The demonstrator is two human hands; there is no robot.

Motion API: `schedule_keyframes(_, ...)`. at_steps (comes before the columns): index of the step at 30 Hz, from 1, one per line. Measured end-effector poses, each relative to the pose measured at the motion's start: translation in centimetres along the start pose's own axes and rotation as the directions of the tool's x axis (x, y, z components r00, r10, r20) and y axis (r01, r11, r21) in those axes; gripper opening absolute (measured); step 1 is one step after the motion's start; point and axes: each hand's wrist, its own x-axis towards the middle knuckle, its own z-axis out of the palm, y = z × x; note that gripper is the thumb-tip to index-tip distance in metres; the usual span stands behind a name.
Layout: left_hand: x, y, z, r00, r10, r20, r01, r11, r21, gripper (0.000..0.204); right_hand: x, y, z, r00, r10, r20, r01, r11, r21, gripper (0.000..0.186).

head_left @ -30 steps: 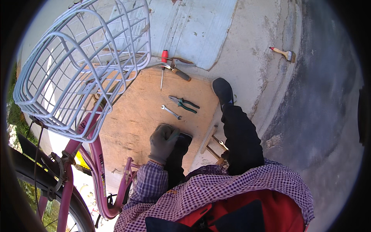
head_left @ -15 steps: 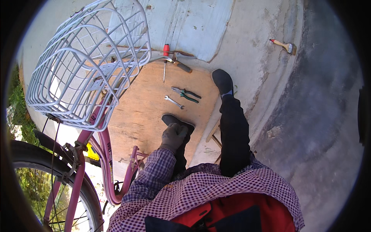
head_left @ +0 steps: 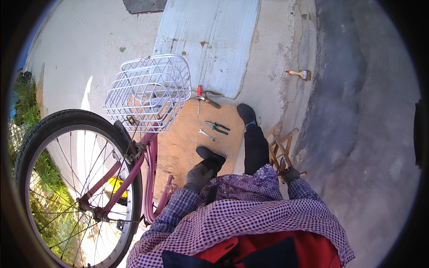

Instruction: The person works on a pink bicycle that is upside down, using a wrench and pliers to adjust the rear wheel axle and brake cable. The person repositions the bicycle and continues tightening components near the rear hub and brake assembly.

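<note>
Along the lower edge of the frame, the worker's checked smock [head_left: 250,214] bunches over the lap, and just above it the gloved left hand [head_left: 199,177] sits against the left trouser leg, fingers curled; whether anything is tucked inside them I can't tell. Half a second ago it was higher, over the ankle. What really caught my eye is the gloved right hand [head_left: 291,174]: it was out of sight, and now it shows at lower right, closed, as far as I can make out, round the near end of a wooden folding stool [head_left: 280,146]. That stool was mostly hidden by the right leg; now its crossed slats stand out to the right of the knee. To my mind, this makes the stool the thing being dealt with, and keeps that hand off the tools.

At left, the view has swung so that the bicycle's front wheel [head_left: 85,203] shows almost whole, with the pink frame [head_left: 149,178] beside it and the white wire basket [head_left: 149,96] above. Mid-frame, on the wooden board [head_left: 178,143], both shoes rest near the wrench [head_left: 207,135] and the pliers [head_left: 218,127], which lie as they did, untouched. Past them is the red-handled screwdriver [head_left: 199,90]. Farther off, a paintbrush [head_left: 299,74] lies on the concrete at upper right, and a pale blue sheet [head_left: 205,49] spreads across the upper middle.
</note>
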Motion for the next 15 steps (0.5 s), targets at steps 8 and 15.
schedule_keyframes(8, -5.9, 8.4, -6.3, 0.996, 0.088, 0.019, -0.089, 0.994, 0.062, 0.040, -7.8, -5.6, -16.1, 0.929, -0.248, -0.274, 0.237, 0.969, -0.070, 0.051)
schedule_keyframes(15, -9.3, 14.1, -12.2, 0.991, 0.003, -0.133, 0.001, 1.000, 0.028, 0.044, -13.8, -9.8, -30.9, 0.851, -0.421, -0.315, 0.381, 0.906, -0.183, 0.050)
